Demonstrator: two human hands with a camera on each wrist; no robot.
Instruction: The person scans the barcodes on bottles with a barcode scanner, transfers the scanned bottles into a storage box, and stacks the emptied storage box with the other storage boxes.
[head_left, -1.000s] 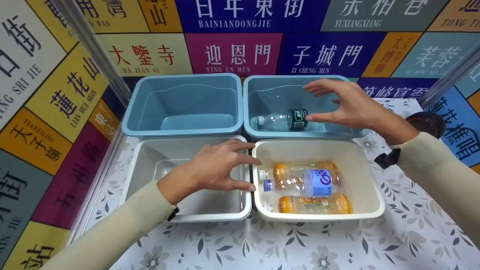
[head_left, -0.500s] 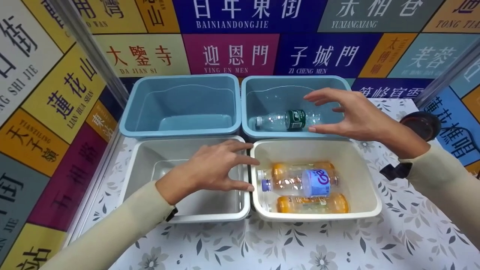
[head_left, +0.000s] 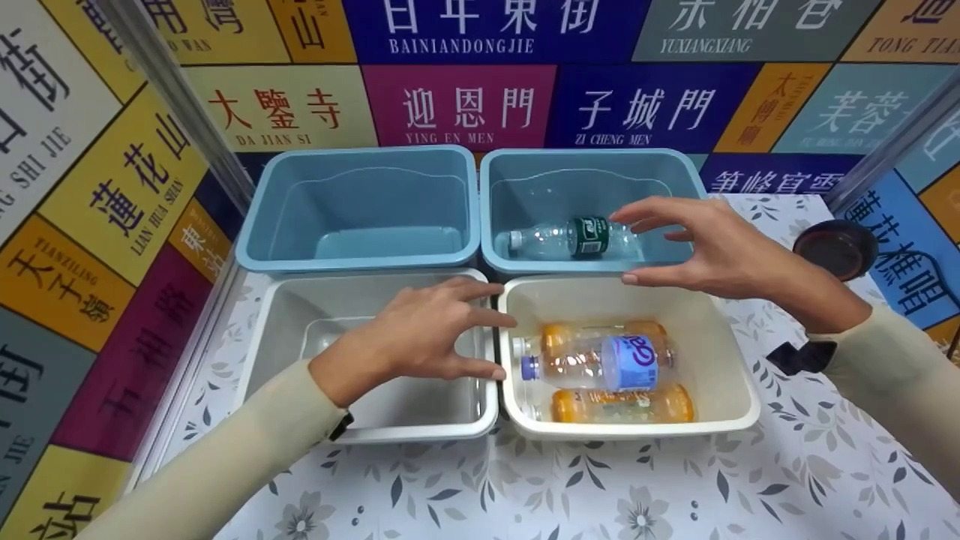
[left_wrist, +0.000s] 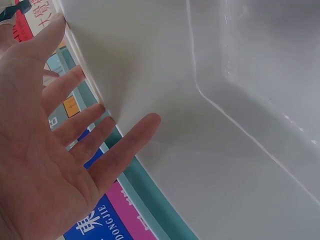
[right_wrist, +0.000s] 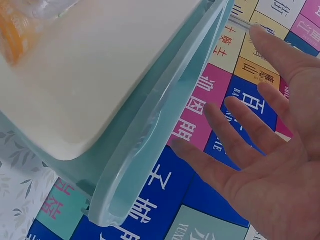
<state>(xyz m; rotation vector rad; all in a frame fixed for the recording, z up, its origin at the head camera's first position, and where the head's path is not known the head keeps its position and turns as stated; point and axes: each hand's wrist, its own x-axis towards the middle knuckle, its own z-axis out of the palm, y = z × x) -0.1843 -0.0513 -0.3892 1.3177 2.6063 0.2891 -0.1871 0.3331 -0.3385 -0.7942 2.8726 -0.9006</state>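
My left hand [head_left: 420, 330], fingers spread, hovers over the white-grey bin [head_left: 259, 360] at the front left, its fingertips by the bin's right rim. The right hand [head_left: 720, 247] is spread and holds nothing, above the front edge of the right blue bin [head_left: 592, 160]. Inside that blue bin lies a clear bottle with a green label [head_left: 589, 237]. The cream bin [head_left: 724, 375] at the front right holds a clear bottle with a blue-purple label [head_left: 631, 363] and two orange-coloured bottles, a rear one [head_left: 559, 335] and a front one [head_left: 664, 405].
A second blue bin [head_left: 360, 264] stands at the back left, rim to rim with its neighbours. A dark round object [head_left: 836, 247] sits at the right, partly behind the right forearm. Printed panels [head_left: 457, 105] rise behind and to the left of the patterned tablecloth [head_left: 450, 495].
My right hand has moved down and slightly right, from over the blue bin toward its front edge, uncovering more of the green-labelled bottle. The left hand stays nearly still.
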